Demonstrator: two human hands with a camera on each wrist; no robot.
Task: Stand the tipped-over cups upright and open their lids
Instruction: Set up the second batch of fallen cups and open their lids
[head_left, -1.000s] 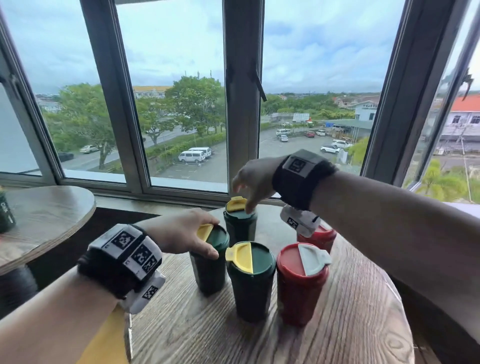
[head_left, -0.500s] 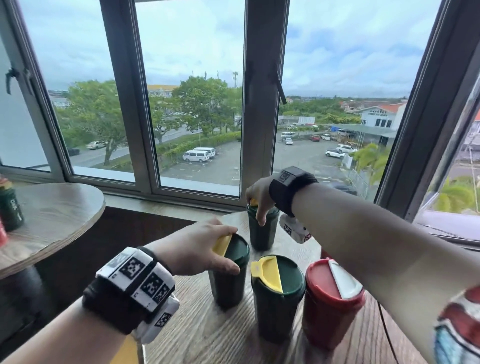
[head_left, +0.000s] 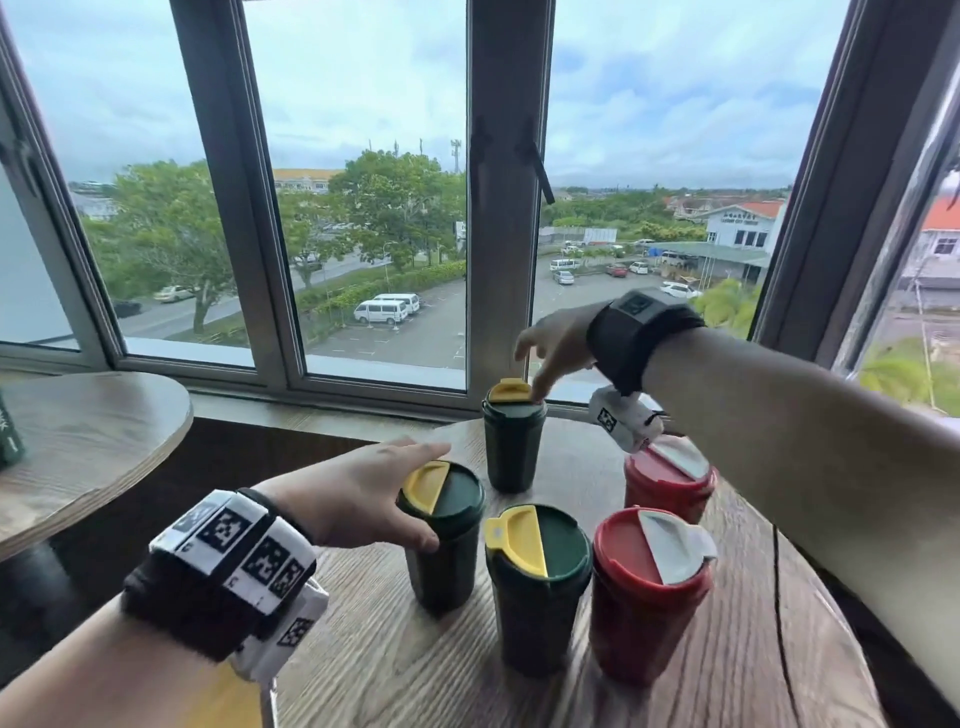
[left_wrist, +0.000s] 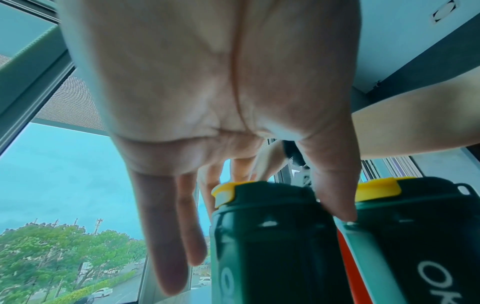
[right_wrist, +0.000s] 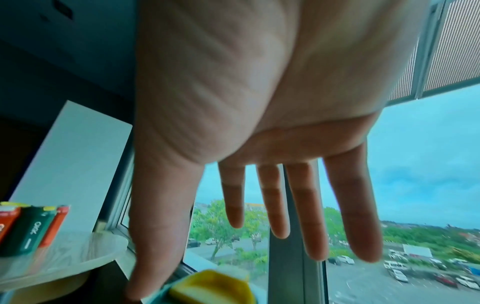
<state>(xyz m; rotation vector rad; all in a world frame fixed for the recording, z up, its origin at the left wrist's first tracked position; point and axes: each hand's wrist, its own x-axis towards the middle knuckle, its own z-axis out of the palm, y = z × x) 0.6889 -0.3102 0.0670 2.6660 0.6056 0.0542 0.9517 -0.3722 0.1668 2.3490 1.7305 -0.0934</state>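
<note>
Five lidded cups stand upright on the round wooden table. My left hand reaches over the left green cup with fingers straight; its thumb touches the lid rim beside the yellow flap. In the left wrist view the left hand hangs over that cup, thumb between it and the middle green cup. My right hand hovers above the far green cup, fingers spread, thumb tip on the lid by its raised yellow flap. The middle green cup and both red cups are untouched.
A second round table stands to the left, with a green cup at the picture's edge; the right wrist view shows several cups on it. The window frame and sill run close behind the far cup.
My left hand's fingers have straightened off the left green cup's lid. My right hand has lifted from the far green cup, only its thumb still touching. The head view has shifted.
</note>
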